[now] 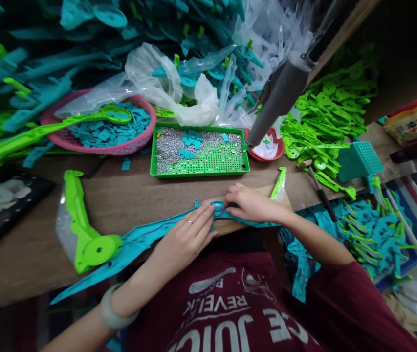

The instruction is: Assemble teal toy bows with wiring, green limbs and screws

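Note:
A long blue plastic toy sword half (149,233) lies slantwise along the near edge of the bench, its pointed end at the lower left. Thin dark wires run inside its hollow. My left hand (186,232) is closed on its middle, fingertips pressed down by the wires. Just to the right, my right hand (247,203) has its fingers bent and drawn together over the same hollow; whatever they pinch is hidden. A bright green bent part with a round disc (100,249) sits against the blade on the left. Another green part with a clear piece (278,185) lies beyond my right wrist.
Behind my hands stands a green tray (201,174) of screws and small blue pieces. A pink basket (149,120) of blue pieces is left of it, a red basket (279,151) right. A hammer (320,190) overhangs the edge. A grey post (279,98) slants down near the red basket.

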`<state>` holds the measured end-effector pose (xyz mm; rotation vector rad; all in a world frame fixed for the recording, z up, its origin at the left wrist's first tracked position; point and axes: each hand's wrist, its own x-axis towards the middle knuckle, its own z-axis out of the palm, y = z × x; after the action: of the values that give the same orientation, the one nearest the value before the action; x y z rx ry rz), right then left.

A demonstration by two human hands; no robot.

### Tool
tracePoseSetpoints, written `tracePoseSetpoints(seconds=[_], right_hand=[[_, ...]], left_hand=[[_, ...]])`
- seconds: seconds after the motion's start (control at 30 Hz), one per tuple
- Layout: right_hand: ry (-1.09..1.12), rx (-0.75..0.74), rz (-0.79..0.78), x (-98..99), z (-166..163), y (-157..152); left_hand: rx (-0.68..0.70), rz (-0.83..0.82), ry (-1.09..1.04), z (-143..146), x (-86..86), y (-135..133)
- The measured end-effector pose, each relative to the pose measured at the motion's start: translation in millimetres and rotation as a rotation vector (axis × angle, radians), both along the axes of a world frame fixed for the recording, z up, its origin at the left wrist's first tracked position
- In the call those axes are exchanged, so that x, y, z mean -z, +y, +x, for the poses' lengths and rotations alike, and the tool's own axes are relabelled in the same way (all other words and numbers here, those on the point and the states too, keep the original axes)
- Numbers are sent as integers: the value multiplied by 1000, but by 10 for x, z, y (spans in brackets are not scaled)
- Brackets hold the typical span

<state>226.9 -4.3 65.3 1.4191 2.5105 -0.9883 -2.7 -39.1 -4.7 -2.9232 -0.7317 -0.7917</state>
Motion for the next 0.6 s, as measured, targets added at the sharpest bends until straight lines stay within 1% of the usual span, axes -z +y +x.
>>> tracePoseSetpoints(seconds=[0.1, 0.2, 0.33, 0.4, 0.5, 0.53, 0.6], right_hand=[[28, 45, 20, 46, 16, 8], [118, 86, 2, 90, 44, 4], [227, 121, -24, 131, 129, -3], [208, 176, 30, 154, 173, -22], [148, 310, 134, 188, 198, -68], [156, 329, 156, 196, 191, -82], [223, 320, 162, 204, 156, -101]], left_hand=[[-16, -59, -4, -9, 15, -6], [-34, -113, 0, -4, 22, -23], [-48, -109, 22, 10, 21, -41], [-44, -95, 24, 11, 17, -41], [-35, -71, 29, 8, 9, -33], [-33, -64, 31, 6, 7, -31], [-37, -57, 27, 5, 5, -30]])
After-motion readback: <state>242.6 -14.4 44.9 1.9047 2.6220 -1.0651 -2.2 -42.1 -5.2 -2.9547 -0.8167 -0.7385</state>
